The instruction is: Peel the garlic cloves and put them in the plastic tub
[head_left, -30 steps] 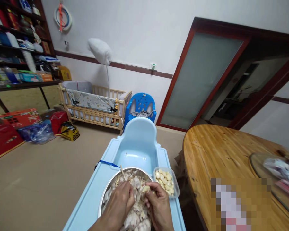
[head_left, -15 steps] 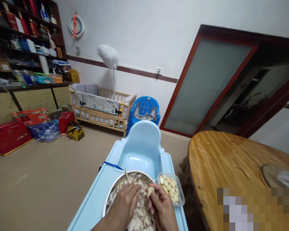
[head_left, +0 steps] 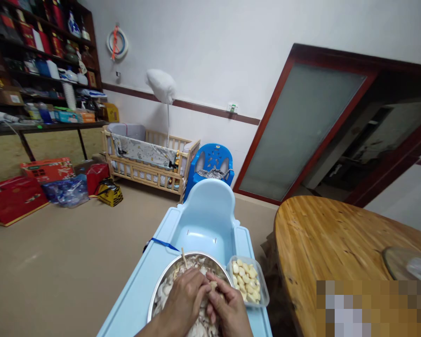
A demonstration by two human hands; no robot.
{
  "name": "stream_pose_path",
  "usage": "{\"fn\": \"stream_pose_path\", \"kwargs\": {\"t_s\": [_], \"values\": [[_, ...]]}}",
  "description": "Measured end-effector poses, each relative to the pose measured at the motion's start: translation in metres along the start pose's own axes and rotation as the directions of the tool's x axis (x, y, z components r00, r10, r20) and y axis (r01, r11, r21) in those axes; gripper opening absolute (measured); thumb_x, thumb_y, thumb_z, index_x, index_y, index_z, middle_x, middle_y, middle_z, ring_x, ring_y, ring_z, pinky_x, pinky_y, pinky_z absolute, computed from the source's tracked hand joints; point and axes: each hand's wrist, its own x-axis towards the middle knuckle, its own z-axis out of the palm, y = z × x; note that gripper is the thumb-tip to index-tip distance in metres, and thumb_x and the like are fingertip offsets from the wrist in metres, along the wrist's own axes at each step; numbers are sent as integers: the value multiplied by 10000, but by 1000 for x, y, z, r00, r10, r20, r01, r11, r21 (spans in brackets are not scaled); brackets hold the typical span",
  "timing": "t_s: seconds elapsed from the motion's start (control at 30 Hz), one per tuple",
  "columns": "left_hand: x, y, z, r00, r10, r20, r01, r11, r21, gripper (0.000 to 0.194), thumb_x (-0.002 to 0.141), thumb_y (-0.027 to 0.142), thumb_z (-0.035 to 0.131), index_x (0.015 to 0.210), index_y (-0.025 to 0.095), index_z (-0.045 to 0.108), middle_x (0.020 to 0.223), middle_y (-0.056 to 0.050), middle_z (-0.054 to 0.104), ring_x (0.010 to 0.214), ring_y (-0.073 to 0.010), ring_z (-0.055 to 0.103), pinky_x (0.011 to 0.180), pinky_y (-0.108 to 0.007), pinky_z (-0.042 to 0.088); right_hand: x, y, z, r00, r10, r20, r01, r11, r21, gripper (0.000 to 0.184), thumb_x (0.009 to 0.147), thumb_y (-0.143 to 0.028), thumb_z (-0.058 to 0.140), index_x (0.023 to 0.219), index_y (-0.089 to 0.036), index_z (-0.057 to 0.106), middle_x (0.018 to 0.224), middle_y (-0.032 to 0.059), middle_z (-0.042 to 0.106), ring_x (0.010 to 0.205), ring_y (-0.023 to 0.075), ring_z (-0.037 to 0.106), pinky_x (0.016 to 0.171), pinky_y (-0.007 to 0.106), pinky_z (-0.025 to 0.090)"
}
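Note:
My left hand (head_left: 183, 299) and my right hand (head_left: 227, 308) meet over a metal bowl (head_left: 163, 282) full of garlic and papery skins. Both hands pinch one garlic clove (head_left: 212, 284) between their fingertips. Just right of the bowl stands a small clear plastic tub (head_left: 247, 283) holding several peeled cloves. Bowl and tub rest on the tray of a pale blue child's chair (head_left: 203, 220).
A round wooden table (head_left: 330, 243) lies to the right with a glass turntable (head_left: 398, 262) on it. Ahead stand a blue plastic chair (head_left: 212, 161) and a wooden crib (head_left: 149, 157). Red boxes (head_left: 17, 185) and bags sit on the floor under dark shelves at left.
The view has tilted up a little and shifted. My hands have drawn closer together over the bowl, the fingers closing round the clove that showed between them before.

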Motion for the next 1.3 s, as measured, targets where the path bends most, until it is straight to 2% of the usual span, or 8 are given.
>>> {"fn": "stream_pose_path", "kwargs": {"t_s": [0.13,0.33,0.6,0.67,0.8,0.97,1.13,1.3], "values": [[-1,-1,0,1000,-13,23,13,1000,-2,223,816,69,422,665,161,557,673,-47,621,642,-191,598,600,-297,462,0,1,2,999,2,-49,-4,999,-37,499,618,-402,751,1007,-110,639,406,-39,575,319,41,398,366,155,270],[-2,-6,-4,996,52,66,-54,998,25,186,828,100,454,787,162,623,731,-51,663,687,-198,625,638,-299,480,-3,0,7,991,-84,-101,64,980,-186,213,642,-314,723,710,-154,600,439,-63,537,343,64,423,359,159,301],[-3,-10,-10,978,152,140,-171,977,130,245,842,114,419,703,164,614,661,-42,668,623,-179,631,601,-258,484,-5,-4,8,980,-153,-125,107,943,-314,168,647,-313,708,687,-159,653,494,-33,566,390,94,455,392,194,350],[-3,-8,-12,976,163,147,-183,973,138,241,840,102,418,717,164,616,666,-41,673,624,-175,633,604,-252,482,-6,-6,7,964,-247,-96,186,888,-419,142,663,-309,693,659,-168,677,536,-2,611,445,125,496,443,221,398],[-2,-6,-15,975,151,162,-176,972,156,217,812,84,445,681,161,601,641,-36,663,595,-175,628,576,-248,475,-8,-11,6,908,-417,34,338,684,-646,126,717,-249,632,623,-193,694,568,21,647,544,172,554,543,249,427],[-5,-10,-8,981,147,130,-172,962,213,196,779,72,449,643,168,553,620,-33,642,571,-176,615,555,-255,468,-9,-13,4,885,-451,115,376,548,-747,151,746,-224,599,625,-192,683,557,20,636,506,160,533,518,240,398],[-7,-11,-3,986,158,56,-166,963,213,199,773,66,408,640,181,501,611,-33,619,560,-173,602,532,-256,458,-10,-11,5,893,-442,82,376,634,-676,130,727,-231,616,632,-192,696,571,27,643,543,175,553,542,247,407],[-4,-4,-5,999,38,15,-39,990,139,184,767,70,420,633,187,468,614,-22,600,550,-159,584,523,-241,436,-10,-6,7,962,-268,-49,229,895,-382,146,687,-315,683,724,-175,709,531,10,630,463,141,518,460,229,390]]}}
